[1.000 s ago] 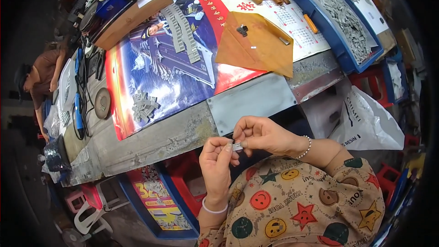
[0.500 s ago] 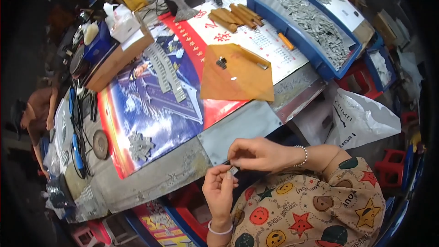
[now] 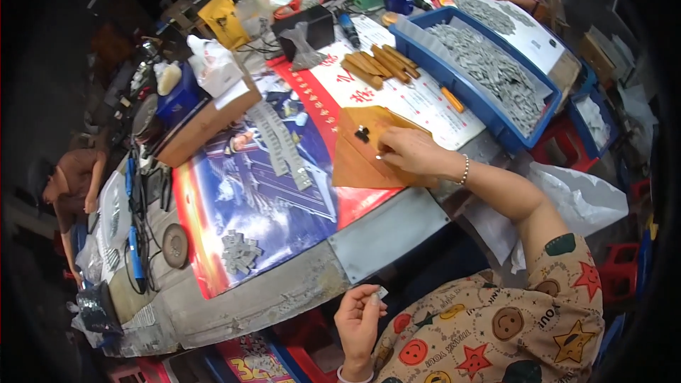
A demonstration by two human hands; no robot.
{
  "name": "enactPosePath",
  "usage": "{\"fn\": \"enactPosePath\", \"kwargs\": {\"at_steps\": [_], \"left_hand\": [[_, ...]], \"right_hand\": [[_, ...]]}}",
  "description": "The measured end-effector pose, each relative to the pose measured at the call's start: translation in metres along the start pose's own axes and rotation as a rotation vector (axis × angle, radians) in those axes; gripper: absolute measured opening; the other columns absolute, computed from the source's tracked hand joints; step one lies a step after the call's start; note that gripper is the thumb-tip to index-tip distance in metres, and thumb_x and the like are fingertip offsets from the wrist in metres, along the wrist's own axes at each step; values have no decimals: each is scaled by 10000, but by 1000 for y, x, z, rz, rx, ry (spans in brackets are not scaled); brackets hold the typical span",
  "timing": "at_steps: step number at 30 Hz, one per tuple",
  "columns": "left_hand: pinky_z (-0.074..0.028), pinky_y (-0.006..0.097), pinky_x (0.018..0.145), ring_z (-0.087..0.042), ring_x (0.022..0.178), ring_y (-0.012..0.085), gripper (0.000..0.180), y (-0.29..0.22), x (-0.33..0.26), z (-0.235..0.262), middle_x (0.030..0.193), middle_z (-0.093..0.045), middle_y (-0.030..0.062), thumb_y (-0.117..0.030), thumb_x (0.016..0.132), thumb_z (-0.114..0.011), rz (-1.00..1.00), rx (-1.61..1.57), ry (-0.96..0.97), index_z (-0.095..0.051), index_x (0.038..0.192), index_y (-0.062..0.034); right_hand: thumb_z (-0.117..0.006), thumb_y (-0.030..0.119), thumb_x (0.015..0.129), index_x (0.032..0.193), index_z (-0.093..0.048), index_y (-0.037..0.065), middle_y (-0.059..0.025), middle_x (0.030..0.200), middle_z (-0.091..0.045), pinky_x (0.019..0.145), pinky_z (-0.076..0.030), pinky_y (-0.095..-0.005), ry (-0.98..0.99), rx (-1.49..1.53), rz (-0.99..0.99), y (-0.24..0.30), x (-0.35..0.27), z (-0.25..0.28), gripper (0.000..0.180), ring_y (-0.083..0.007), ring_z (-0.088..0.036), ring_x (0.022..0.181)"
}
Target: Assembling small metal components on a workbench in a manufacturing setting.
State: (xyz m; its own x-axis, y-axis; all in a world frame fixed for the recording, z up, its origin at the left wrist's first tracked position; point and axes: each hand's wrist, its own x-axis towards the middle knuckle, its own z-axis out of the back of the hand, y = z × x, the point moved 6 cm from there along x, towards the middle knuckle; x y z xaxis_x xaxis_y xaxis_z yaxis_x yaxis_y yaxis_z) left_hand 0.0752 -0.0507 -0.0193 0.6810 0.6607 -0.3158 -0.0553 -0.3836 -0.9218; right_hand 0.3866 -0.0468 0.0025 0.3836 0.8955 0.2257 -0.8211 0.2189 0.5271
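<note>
Metal, seemingly, the small flat piece (image 3: 381, 293) pinched in left hand (image 3: 360, 323)'s grip; right hand (image 3: 411, 152) presses brown paper (image 3: 355, 163).

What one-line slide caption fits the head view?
Left hand pinches a small metal piece near the lap; right hand rests on a brown sheet on the bench.

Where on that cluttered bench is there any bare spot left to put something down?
Bare room: the blue poster between the grey strip row and the grey metal pile, and the grey metal sheet at the near edge. Crowded: the back, around the wooden sticks and blue tray, and the far-left tools.
</note>
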Motion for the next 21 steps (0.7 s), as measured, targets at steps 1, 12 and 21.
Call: {"fn": "enactPosePath", "kwargs": {"at_steps": [1,12,21], "left_hand": [[-466,183,595,-568,648,72,148,2,-1,0,765,-613,52,-16,899,-551,7,-7,6,-585,1034,35],[-476,182,637,-571,705,51,185,11,3,-2,796,-609,22,-29,918,-553,54,-45,98,-585,1092,26],[-471,182,606,-572,662,63,161,13,6,-7,764,-614,39,-19,910,-544,67,-69,77,-583,1058,31]], "right_hand": [[-576,145,806,859,-584,16,-159,890,-591,758,-453,-420,59,-28,-34,-7,0,-4,140,-330,-582,896],[-606,73,773,840,-589,9,-150,833,-601,702,-471,-371,263,109,9,-13,5,11,94,-293,-606,807],[-589,108,858,965,-602,34,-109,916,-540,738,-452,-361,458,64,284,-12,28,0,131,-276,-565,846]]}}
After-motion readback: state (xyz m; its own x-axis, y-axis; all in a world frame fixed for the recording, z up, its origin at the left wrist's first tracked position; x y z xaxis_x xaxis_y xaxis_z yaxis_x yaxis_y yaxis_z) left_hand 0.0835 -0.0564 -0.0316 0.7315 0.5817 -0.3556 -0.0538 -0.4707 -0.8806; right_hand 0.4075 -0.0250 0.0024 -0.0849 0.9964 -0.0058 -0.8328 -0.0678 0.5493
